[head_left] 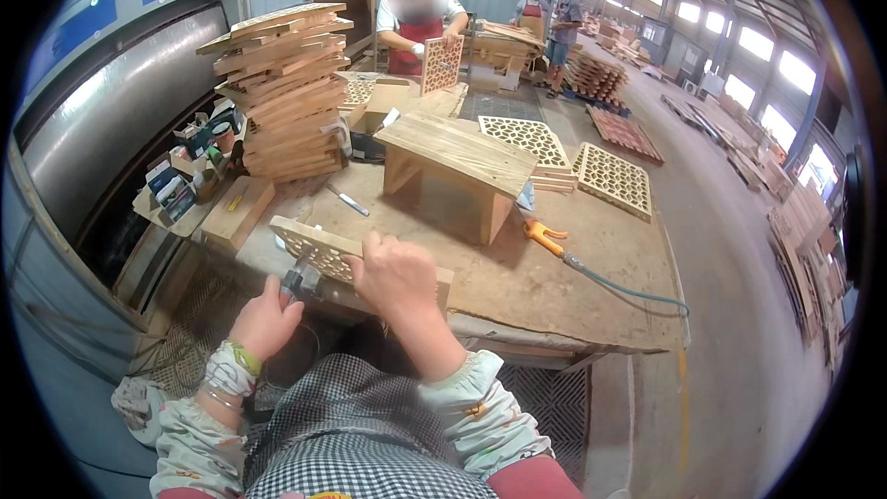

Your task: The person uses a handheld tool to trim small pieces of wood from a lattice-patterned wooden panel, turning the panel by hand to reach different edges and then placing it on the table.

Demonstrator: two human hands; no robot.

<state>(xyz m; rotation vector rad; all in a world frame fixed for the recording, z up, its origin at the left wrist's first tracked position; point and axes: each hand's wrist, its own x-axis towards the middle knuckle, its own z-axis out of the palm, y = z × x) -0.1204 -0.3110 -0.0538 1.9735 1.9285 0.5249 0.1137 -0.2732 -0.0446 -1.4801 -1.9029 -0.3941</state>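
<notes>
My right hand (397, 277) is closed over the top edge of a wooden lattice panel (323, 248), which stands tilted on its edge at the table's near side. Just left of it, my left hand (265, 319) grips a small grey and silver hand tool (301, 279). The tool's end is close against the panel's cut-out face; its exact kind is blurred. Part of the panel is hidden behind my right hand. A slim white-handled tool (349, 201) lies on the table beyond the panel.
A wooden stand (457, 150) is mid-table, with a yellow-orange air blow gun (545, 236) and its hose (628, 292) to the right. Lattice panels (613, 180) lie behind. A tall panel stack (291, 97) leans at left. Across the table a co-worker (420, 23) holds another panel.
</notes>
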